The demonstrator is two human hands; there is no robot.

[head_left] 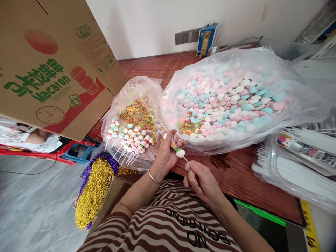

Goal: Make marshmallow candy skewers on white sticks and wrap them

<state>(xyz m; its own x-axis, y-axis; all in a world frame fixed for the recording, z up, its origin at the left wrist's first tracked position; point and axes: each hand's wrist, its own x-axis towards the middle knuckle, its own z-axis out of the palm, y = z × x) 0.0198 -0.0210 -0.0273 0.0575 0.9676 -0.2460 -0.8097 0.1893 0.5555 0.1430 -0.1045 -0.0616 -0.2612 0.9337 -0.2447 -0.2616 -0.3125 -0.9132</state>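
My left hand (168,148) is closed around a short row of coloured candies (180,152), a white one at its lower end. A thin white stick (186,159) runs from that end to my right hand (202,180), which pinches it between thumb and fingers. Left of my hands, several candy skewers (136,140) in pink, white and blue lie on a clear bag of small ring candies (139,115). Beyond my hands sits a large open plastic bag (252,59) of pastel candy discs (223,101), with some coloured rings (191,126) near its front edge.
A tall Macaron carton (57,66) stands at the left. Packs of white sticks (301,154) lie on the wooden table (236,175) at the right. A blue device (207,40) stands by the wall. Gold and purple bead strands (97,189) hang below the table's left side.
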